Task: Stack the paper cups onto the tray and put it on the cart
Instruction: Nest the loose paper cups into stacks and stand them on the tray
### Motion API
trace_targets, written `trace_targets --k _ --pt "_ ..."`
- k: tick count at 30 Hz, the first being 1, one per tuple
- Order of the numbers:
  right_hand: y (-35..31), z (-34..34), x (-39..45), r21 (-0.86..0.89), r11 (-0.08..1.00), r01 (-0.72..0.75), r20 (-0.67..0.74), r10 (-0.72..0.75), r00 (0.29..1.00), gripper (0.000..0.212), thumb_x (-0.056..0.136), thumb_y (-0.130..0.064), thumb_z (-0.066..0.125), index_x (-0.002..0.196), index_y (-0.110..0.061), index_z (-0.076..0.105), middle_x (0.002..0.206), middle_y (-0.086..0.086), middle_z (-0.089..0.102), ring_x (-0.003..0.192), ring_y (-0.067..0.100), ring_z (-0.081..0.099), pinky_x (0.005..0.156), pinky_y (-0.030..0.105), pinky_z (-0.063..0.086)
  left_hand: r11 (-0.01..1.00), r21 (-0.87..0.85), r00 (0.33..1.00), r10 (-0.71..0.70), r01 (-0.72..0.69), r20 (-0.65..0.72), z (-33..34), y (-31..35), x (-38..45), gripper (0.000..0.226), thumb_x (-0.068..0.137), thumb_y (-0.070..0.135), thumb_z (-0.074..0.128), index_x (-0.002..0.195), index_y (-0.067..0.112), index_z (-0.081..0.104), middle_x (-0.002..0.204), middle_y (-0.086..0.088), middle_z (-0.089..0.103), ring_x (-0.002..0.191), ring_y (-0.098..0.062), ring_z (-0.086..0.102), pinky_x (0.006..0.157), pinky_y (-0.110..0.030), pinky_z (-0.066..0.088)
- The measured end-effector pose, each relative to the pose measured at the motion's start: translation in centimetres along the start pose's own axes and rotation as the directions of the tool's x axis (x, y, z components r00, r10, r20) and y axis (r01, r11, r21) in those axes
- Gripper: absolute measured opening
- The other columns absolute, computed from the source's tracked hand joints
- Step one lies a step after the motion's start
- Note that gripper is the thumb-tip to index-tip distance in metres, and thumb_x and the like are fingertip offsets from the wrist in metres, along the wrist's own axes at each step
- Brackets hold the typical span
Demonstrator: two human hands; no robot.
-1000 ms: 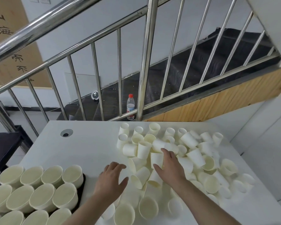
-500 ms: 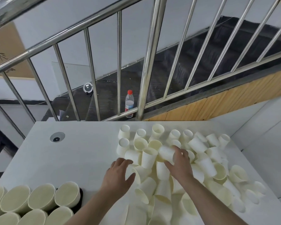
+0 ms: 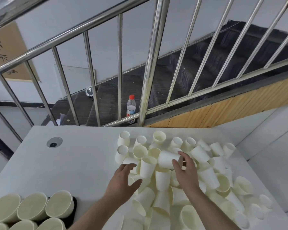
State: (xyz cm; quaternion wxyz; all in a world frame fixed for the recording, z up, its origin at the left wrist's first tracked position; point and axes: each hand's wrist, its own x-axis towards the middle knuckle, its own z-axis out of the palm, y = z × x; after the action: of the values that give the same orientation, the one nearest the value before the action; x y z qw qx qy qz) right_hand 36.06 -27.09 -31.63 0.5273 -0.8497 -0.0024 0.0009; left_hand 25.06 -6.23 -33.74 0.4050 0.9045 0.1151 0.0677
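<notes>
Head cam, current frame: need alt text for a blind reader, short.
A person's right hand grips a paper cup lying on its side atop a loose pile of cups on a white table, while the open left hand reaches toward the pile. Upright cup stacks stand lower left; a stair railing is behind.

**Stairwell corner of an indoor building**

A white table is set against a stainless-steel stair railing. Dark steps are seen beyond it, where a plastic bottle stands; wood panelling lines the stair's side.
</notes>
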Motion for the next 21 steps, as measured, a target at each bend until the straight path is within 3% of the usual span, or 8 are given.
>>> trace_targets --k 4,7,10,13,15,17,19,21 --pt "-2.5 0.6 -0.7 0.273 0.926 -0.262 0.255 0.193 0.948 0.020 0.094 -0.022 0.057 0.110 -0.029 0.066 0.111 0.000 0.063 0.102 0.018 0.060 0.075 0.033 0.056 0.991 -0.135 1.000 0.016 -0.012 0.023 0.3 1.5 0.4 0.079 0.074 0.049 0.073 0.140 0.035 0.031 0.127 0.021 0.039 0.111 0.001 0.049 0.084 -0.019 0.046" --pt "-3.4 1.5 -1.3 0.296 0.858 -0.419 0.420 0.277 0.864 0.023 0.096 -0.025 0.050 0.105 -0.026 0.072 0.110 0.006 0.067 0.103 0.023 0.062 0.073 0.033 0.055 0.976 -0.215 0.998 0.050 -0.043 0.027 0.2 2.2 0.4 0.088 0.072 0.051 0.075 0.142 0.044 0.022 0.131 0.030 0.032 0.114 0.004 0.048 0.079 -0.014 0.047" --pt "-3.2 2.4 -1.6 0.283 0.822 -0.494 0.525 0.298 0.797 0.027 0.096 -0.027 0.049 0.108 -0.023 0.073 0.110 0.012 0.070 0.097 0.023 0.065 0.073 0.034 0.054 0.964 -0.257 0.998 0.069 -0.069 -0.006 0.1 2.4 0.2 0.079 0.074 0.045 0.075 0.136 0.050 0.027 0.129 0.030 0.038 0.114 0.007 0.048 0.079 -0.016 0.048" --pt "-3.0 3.0 -1.5 0.226 0.849 -0.478 0.569 0.283 0.772 0.026 0.096 -0.029 0.050 0.109 -0.023 0.072 0.110 0.011 0.069 0.093 0.022 0.066 0.072 0.032 0.053 0.962 -0.267 0.998 0.054 -0.063 -0.041 -0.1 2.4 0.0 0.067 0.076 0.039 0.075 0.127 0.052 0.035 0.121 0.023 0.046 0.109 0.002 0.050 0.075 -0.016 0.049" --pt "-2.5 3.6 -1.2 0.123 0.931 -0.342 0.508 0.237 0.828 0.025 0.096 -0.035 0.051 0.108 -0.026 0.070 0.108 0.006 0.069 0.091 0.017 0.065 0.072 0.029 0.052 0.970 -0.238 0.996 0.029 -0.049 -0.087 -0.4 1.9 -0.2 0.065 0.072 0.045 0.073 0.126 0.050 0.038 0.118 0.022 0.047 0.108 0.000 0.051 0.073 -0.015 0.048" --pt "-1.6 3.8 -0.7 -0.118 0.991 -0.066 0.378 0.106 0.920 0.028 0.095 -0.039 0.053 0.118 -0.027 0.064 0.111 -0.003 0.064 0.100 0.011 0.061 0.082 0.026 0.049 0.985 -0.174 0.991 -0.003 -0.020 -0.132 -0.7 1.2 -0.3 0.070 0.067 0.055 0.066 0.131 0.044 0.041 0.118 0.023 0.046 0.108 -0.002 0.051 0.080 -0.020 0.048" --pt "-0.8 3.9 -0.1 -0.397 0.897 0.193 0.361 -0.041 0.932 0.041 0.092 -0.041 0.058 0.131 -0.028 0.053 0.120 -0.007 0.051 0.112 0.011 0.052 0.090 0.027 0.047 0.995 -0.100 0.985 -0.036 0.019 -0.171 -1.1 0.4 -0.4 0.076 0.068 0.049 0.068 0.137 0.033 0.041 0.118 0.020 0.045 0.110 -0.007 0.048 0.087 -0.025 0.046" --pt "-0.7 4.3 0.0 -0.540 0.773 0.334 0.431 -0.086 0.898 0.051 0.092 -0.040 0.058 0.140 -0.031 0.043 0.129 -0.004 0.041 0.123 0.014 0.041 0.092 0.028 0.046 0.997 -0.040 0.980 -0.069 0.063 -0.185 -1.5 -0.1 -0.7 0.075 0.072 0.035 0.073 0.139 0.028 0.040 0.119 0.016 0.044 0.113 -0.013 0.045 0.090 -0.023 0.039"
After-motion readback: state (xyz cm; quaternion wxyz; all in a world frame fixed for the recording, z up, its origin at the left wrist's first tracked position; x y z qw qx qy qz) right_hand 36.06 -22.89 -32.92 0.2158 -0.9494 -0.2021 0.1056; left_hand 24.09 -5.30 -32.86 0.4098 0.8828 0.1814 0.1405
